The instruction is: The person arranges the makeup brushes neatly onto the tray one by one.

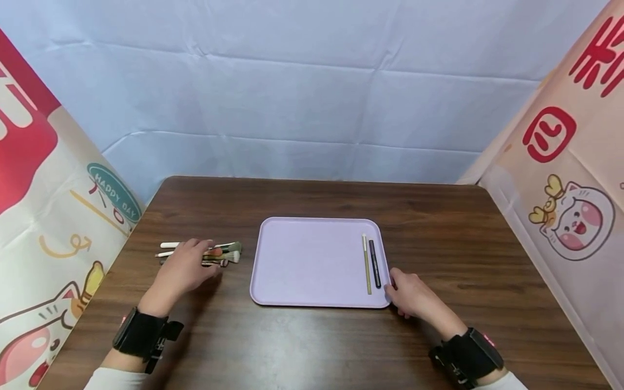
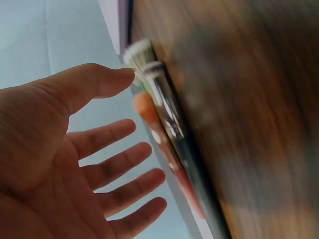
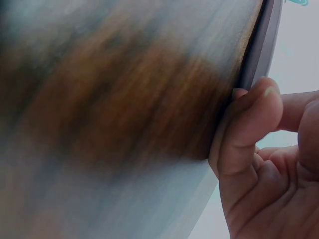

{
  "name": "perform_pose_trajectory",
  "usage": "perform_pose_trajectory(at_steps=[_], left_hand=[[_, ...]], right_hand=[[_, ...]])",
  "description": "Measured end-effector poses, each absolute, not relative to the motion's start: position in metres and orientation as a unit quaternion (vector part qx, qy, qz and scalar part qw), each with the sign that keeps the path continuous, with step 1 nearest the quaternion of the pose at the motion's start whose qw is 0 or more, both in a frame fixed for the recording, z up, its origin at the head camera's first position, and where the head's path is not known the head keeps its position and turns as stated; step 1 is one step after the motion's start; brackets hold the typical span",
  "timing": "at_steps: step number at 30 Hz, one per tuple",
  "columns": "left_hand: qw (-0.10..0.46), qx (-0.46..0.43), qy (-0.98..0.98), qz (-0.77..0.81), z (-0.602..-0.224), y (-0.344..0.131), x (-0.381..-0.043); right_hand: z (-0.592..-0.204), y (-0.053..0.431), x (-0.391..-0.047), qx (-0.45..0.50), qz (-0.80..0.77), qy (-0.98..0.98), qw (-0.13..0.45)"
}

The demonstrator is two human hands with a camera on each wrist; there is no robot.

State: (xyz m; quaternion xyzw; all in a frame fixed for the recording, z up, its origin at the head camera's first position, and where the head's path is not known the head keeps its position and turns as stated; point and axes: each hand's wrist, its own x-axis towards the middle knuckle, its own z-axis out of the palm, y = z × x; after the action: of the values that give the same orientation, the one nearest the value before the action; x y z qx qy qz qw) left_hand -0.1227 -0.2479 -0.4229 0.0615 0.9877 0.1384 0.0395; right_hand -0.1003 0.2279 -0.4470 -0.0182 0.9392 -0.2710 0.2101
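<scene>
Over a bundle of makeup brushes (image 1: pixel 235 257) at the left of the table hovers my left hand (image 1: pixel 187 265), its fingers spread. In the left wrist view, an orange-tipped brush (image 2: pixel 145 107) and a black-handled brush (image 2: pixel 194 164) lie just beyond those fingertips, with a gap to them. My right hand (image 1: pixel 411 295) grips the near right corner of a pale lilac tray (image 1: pixel 312 265), curled fingers at its rim in the right wrist view. On the tray's right side lie a slim gold-handled brush (image 1: pixel 366 265) and a thin black stick-shaped item (image 1: pixel 375 264), side by side.
A dark wood table (image 1: pixel 317 346) carries everything. Pale blue cloth (image 1: pixel 292 103) hangs behind its far edge. Printed sheets stand at the left (image 1: pixel 63 216) and right (image 1: pixel 560 216) sides.
</scene>
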Motion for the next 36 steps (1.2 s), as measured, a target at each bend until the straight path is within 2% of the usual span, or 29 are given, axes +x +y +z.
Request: perform_pose_trajectory(at_steps=[11,19,24,36], left_hand=[[0.051,0.057,0.987,0.144,-0.432,-0.266,-0.118],[0.034,0.072,0.988,0.130,-0.437,-0.273,-0.115],[0.016,0.099,0.989,0.110,-0.441,-0.276,-0.118],[0.035,0.150,0.981,0.115,-0.442,-0.284,-0.126]], right_hand=[[-0.447,0.228,-0.100,-0.018,-0.270,0.940,0.208],[-0.447,0.227,-0.099,-0.016,-0.271,0.940,0.208],[-0.447,0.228,-0.099,-0.014,-0.273,0.939,0.210],[-0.447,0.228,-0.100,-0.015,-0.273,0.938,0.211]])
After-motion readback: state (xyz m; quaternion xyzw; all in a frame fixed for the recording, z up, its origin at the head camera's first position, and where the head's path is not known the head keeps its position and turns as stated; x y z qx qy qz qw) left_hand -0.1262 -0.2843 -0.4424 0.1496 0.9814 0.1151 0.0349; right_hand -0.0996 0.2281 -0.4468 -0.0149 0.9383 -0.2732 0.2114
